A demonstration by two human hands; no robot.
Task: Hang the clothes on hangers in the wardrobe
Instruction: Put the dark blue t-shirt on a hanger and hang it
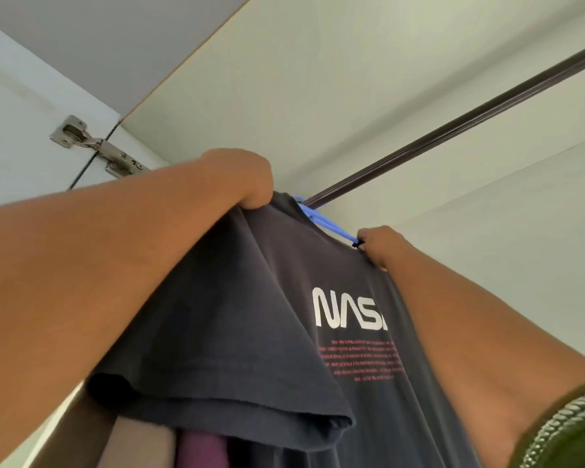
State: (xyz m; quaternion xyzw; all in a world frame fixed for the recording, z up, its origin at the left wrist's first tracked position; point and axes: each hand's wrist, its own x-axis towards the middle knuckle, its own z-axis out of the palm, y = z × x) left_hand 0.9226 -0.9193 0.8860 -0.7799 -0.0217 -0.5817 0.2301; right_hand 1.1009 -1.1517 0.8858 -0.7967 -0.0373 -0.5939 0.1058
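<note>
— Up under the wardrobe's top panel, where does the shirt sit?

— The dark T-shirt is draped on a blue hanger, whose hook end meets the near end of the brown rail. Whether the hook is fully over the rail I cannot tell; cloth hides it.

— And the hands?

— The left hand has its fingers curled down into the shirt's near shoulder, gripping the cloth. The right hand pinches the far shoulder, just beside the hanger's exposed arm.

— What could go wrong?

— If the hook is only perched on the rail, letting go could drop hanger and shirt together. Tugging one shoulder harder than the other could slide the shirt off the hanger's arm, or tilt the hanger.

— Room to move?

— Tight above: the top panel runs close over the rail, so the knuckles have little lift. To the left stand the door edge and its metal hinge, near the left forearm. Rightward the rail looks bare, offering sliding space. Below, a beige garment and a purple garment already hang near the sleeve.
</note>
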